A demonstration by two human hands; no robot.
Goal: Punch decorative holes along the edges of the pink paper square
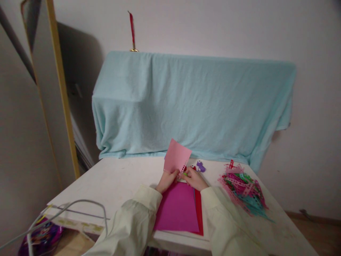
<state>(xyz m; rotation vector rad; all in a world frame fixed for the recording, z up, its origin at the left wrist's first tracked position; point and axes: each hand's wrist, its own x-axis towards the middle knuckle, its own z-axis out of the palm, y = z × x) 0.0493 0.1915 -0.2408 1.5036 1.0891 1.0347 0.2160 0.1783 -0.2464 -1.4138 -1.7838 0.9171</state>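
Observation:
My left hand [167, 180] is closed on the lower edge of a pink sheet of paper [176, 155], which stands tilted up above the table. A row of small punched holes runs along the sheet's right edge. Pinched fingers of my right hand [195, 179] meet the low corner of that punched edge. Between the hands shows a small green thing [185, 174], partly hidden; I cannot tell whether it is held or lies behind. Just beyond my right hand are a purple craft punch [200, 166] and a red one [193, 167]. Under my wrists lie magenta sheets [177, 209] over a red sheet [199, 215].
A heap of punched paper strips [245, 188] in pink, green and teal lies on the white table [128, 177] at right. Light blue cloth [191, 106] covers a large object at the back. Grey cable [77, 201] loops over the front left edge. A wood-framed panel [62, 89] leans left.

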